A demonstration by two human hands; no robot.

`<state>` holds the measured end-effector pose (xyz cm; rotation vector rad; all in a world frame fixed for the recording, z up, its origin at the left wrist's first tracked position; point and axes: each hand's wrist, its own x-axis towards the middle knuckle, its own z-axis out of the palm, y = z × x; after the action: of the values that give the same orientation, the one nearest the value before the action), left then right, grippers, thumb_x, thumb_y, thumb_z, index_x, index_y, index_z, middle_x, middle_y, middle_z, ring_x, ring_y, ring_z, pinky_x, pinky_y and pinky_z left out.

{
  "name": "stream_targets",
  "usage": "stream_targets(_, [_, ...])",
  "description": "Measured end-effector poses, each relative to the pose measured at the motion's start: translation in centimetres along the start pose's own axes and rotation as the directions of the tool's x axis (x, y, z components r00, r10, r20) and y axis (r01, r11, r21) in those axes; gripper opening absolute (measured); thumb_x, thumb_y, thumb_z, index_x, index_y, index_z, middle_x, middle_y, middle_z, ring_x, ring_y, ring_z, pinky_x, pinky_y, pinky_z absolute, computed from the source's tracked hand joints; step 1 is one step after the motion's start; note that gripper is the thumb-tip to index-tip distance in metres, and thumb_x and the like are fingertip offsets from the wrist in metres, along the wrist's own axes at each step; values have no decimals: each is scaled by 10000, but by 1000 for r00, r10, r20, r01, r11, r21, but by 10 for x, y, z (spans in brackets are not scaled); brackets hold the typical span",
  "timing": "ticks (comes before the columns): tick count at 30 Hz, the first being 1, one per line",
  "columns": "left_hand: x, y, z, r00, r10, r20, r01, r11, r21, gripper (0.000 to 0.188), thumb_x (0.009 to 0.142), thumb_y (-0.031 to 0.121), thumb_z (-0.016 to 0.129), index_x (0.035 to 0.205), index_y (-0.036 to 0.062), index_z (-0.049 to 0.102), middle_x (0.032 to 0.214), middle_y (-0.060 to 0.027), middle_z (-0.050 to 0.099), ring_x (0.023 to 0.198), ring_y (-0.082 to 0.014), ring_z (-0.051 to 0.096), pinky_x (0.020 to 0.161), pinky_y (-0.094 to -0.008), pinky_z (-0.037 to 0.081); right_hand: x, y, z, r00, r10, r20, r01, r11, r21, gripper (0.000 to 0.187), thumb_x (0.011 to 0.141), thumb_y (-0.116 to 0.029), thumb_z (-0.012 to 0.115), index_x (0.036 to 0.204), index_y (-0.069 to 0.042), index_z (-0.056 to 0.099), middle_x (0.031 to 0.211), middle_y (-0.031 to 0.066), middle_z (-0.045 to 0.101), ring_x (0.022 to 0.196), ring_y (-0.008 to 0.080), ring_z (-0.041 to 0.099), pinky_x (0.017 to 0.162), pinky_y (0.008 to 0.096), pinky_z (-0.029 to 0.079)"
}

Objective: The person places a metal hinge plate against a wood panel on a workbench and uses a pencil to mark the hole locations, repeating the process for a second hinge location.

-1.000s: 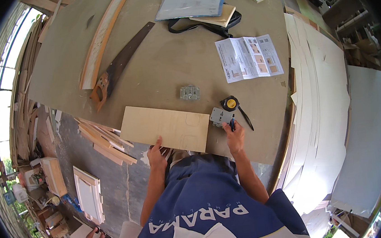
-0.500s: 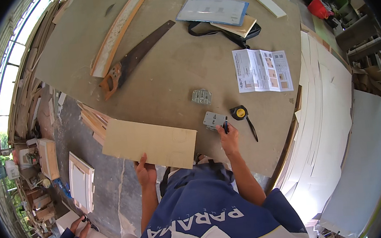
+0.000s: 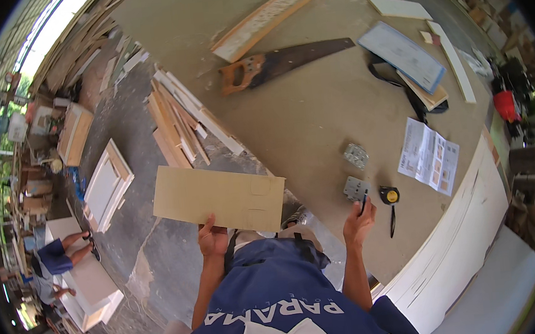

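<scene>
In my left hand [image 3: 213,238] is a flat tan board [image 3: 213,197], gripped at its near edge with the thumb on top. Faint pencil-like outlines show near the board's right end. My right hand [image 3: 358,224] has its fingers closed round a slim black pen [image 3: 364,205] at the table's near side. Just beyond the pen lies a grey plate-like box with holes [image 3: 356,188]. A similar grey piece [image 3: 355,155] rests a little farther off. To the right of my right hand is a black and yellow tape measure [image 3: 389,194] with its strap.
A handsaw [image 3: 296,61] and a long wooden strip [image 3: 286,16] lie on the table [image 3: 296,126]. A printed sheet [image 3: 429,156] and a clear blue folder [image 3: 403,56] are at right. Wood offcuts [image 3: 177,121] stand left of the table. Another person [image 3: 59,258] is at far left.
The view has swung left, so the table's things appear farther right and turned. The board now shows over the floor beside the table. My right hand has drawn slightly back from the grey box.
</scene>
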<state>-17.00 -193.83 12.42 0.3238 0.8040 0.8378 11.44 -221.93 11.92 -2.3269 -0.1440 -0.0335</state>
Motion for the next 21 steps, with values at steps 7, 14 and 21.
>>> stream_targets(7, [19,47,-53,990,83,-113,-100,984,-149,440,976,-34,645,1389,109,596,1331,-55,681,1232,-218,656,1054,-392,555,-7,32,37,995,23,-96,-53,943,-329,398,1072,-139,513,1402,78,569,1336,318,584,1217,484,589,1033,514,507])
stream_targets(14, [62,154,-117,965,168,-203,-214,948,-236,451,975,-39,652,1394,107,569,1347,-73,650,1217,-261,657,1045,-461,557,-23,-51,101,913,201,-356,-231,972,-41,367,1063,-235,572,1305,3,710,1027,183,752,862,281,717,753,410,564])
stream_targets(21, [90,259,-154,921,297,-250,-364,887,-284,414,963,-41,664,1345,110,613,1274,-62,692,1183,-240,668,999,-440,564,-93,-345,208,960,2,282,-264,358,896,451,1024,-152,515,1424,43,588,953,45,562,774,119,490,684,274,419])
